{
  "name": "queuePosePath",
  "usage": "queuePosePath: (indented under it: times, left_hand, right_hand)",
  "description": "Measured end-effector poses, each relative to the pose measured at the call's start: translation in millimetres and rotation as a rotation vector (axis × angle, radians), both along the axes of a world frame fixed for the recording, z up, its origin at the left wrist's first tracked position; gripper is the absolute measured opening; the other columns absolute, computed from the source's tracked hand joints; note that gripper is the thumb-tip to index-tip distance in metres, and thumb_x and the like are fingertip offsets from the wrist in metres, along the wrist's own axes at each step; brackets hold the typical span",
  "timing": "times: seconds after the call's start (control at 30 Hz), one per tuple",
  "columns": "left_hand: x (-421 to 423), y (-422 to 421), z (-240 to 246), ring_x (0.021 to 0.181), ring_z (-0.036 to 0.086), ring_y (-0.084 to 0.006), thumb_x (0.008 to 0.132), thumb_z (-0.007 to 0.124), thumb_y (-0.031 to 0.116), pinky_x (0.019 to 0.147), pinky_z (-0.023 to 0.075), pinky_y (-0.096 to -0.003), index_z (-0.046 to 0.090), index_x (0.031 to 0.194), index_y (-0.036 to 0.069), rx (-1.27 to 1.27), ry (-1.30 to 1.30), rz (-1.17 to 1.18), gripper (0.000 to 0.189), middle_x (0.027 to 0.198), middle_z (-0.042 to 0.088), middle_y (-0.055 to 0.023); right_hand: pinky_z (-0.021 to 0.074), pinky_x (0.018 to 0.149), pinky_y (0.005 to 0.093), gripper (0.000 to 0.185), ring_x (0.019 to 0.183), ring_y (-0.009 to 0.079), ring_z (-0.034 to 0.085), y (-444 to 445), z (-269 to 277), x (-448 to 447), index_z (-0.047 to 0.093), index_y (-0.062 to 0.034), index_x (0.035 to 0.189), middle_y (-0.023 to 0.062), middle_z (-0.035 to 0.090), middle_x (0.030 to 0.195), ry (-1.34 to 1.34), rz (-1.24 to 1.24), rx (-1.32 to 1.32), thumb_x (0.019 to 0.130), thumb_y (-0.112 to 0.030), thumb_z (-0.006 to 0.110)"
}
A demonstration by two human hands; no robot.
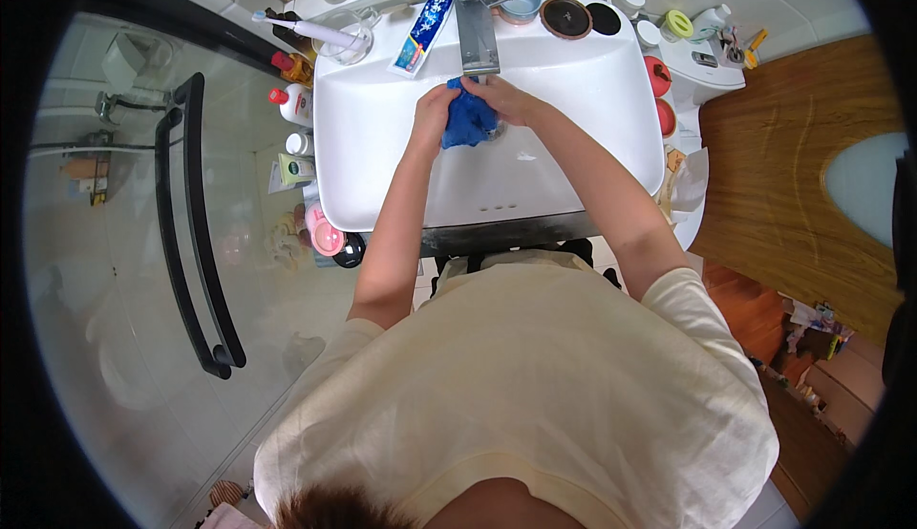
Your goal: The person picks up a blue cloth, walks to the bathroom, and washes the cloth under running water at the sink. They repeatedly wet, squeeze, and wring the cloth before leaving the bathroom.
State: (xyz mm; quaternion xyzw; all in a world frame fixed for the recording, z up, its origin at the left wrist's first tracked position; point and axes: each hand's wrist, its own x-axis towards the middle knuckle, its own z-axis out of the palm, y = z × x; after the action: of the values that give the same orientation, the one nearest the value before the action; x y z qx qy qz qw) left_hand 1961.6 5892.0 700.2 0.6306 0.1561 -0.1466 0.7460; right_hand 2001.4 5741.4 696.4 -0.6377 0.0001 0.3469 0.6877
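A wet-looking blue cloth (469,122) hangs bunched between my hands over the white washbasin (380,185). My left hand (434,115) grips its left edge. On the other side, my right hand (507,98) pinches its upper right part, close to the outlet. Just above the cloth is the flat metal spout of the faucet (478,38), and a short stretch of what looks like running water shows under its end. The drain is mostly hidden behind the cloth.
A toothpaste tube (424,28) leans on the basin's back ledge, beside an electric toothbrush (322,33) across a clear cup. Round dark lids (566,18) lie right of the faucet. Bottles (295,104) line the left side; a glass door with a black handle (193,221) stands farther left.
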Motion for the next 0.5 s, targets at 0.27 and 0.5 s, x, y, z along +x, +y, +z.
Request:
queuePosePath:
  times: [0.27,0.5]
  left_hand:
    - [-24.2,-20.6,-35.7,0.069,0.050,-0.0098,0.077,0.060,0.004,0.063,0.0409,-0.0223,0.059,0.089,0.003,0.267,-0.209,0.566,0.011,0.077,0.055,-0.0017]
    - [-5.9,-42.5,-10.9,0.071,0.052,-0.0118,0.093,0.040,0.040,0.063,0.0427,-0.0252,0.055,0.090,0.013,-0.458,0.288,0.349,0.032,0.079,0.055,0.0000]
  right_hand:
    - [0.0407,0.085,0.0279,0.036,0.094,0.0143,0.051,9.5,-6.2,2.1,0.051,-0.0037,0.115,0.0090,0.057,0.105,-0.478,-0.245,-0.169,0.087,-0.026,0.055]
    - [0.0447,0.076,0.0261,0.028,0.082,0.0133,0.055,11.6,2.8,-11.8,0.058,-0.0044,0.106,0.0056,0.060,0.095,-0.277,-0.363,-0.017,0.082,-0.019,0.062]
